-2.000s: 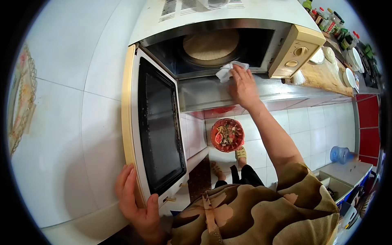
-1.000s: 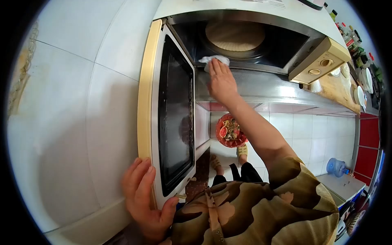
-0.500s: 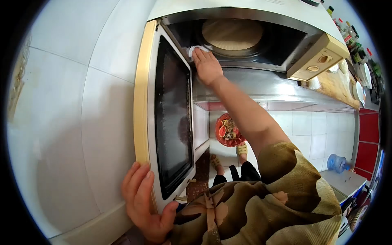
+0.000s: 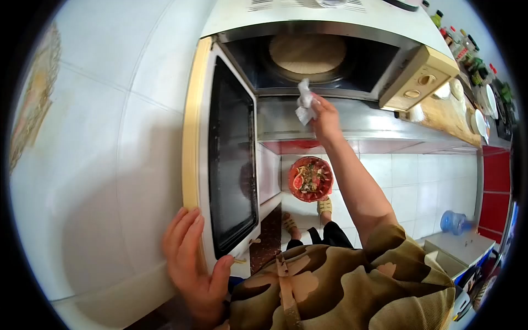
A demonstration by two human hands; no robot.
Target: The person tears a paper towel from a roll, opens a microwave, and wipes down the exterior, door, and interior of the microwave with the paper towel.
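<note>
My right hand (image 4: 326, 116) is closed on a crumpled white paper tissue (image 4: 304, 104). It hangs over the metal counter, just in front of the microwave opening. The microwave (image 4: 379, 52) stands with its door swung out to the left; inside lies a round, pale plate-like disc (image 4: 308, 54). Around the lower outer edge of the microwave door (image 4: 192, 132) my left hand (image 4: 192, 264) is hooked, fingers on the far side and thumb on the near side. The door's dark window (image 4: 234, 159) carries pale smudges.
A red basin (image 4: 296, 193) holding food scraps sits on the tiled floor near my feet. To the right are a wooden board (image 4: 448, 118), white bowls (image 4: 479, 122) and several bottles (image 4: 465, 49). A blue water jug (image 4: 453, 221) is at the lower right.
My right hand has come out of the microwave's left inner corner with the tissue, moving right and towards me. My left hand remains at the door edge.
</note>
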